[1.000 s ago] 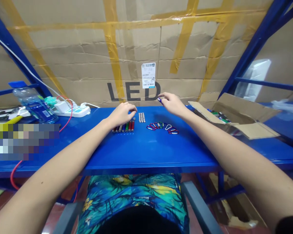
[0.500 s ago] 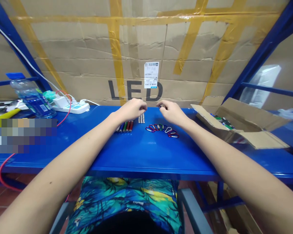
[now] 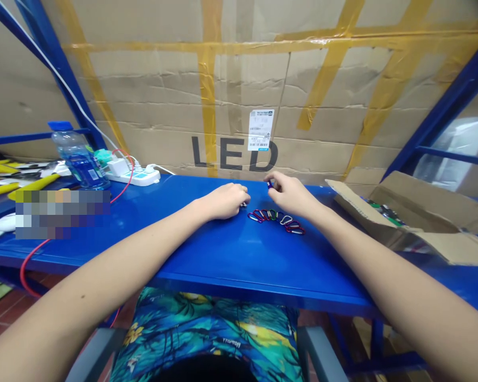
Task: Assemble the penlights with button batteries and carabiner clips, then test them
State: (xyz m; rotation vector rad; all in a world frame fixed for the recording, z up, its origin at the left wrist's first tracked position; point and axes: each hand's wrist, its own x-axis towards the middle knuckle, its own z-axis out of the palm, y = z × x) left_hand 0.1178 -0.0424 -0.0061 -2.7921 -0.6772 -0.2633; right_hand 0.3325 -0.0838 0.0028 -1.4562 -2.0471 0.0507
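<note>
My left hand (image 3: 225, 199) rests on the blue table (image 3: 223, 249) with its fingers curled over the spot where small silver batteries and a row of coloured tubes lay; a bit of silver shows at its fingertips. My right hand (image 3: 289, 193) is just to the right, its fingers pinched on a small blue piece (image 3: 270, 184) held above the table. A row of coloured carabiner clips (image 3: 276, 219) lies in front of my right hand.
An open cardboard box (image 3: 414, 217) with small parts stands at the right. At the left are a water bottle (image 3: 77, 159), a white power strip (image 3: 133, 174) with a red cable, and yellow tools. A large cardboard sheet marked LED forms the back wall.
My left hand came down over the batteries and the coloured tubes, which it now hides. My right hand stays close with the small blue piece. The camera shifted left.
</note>
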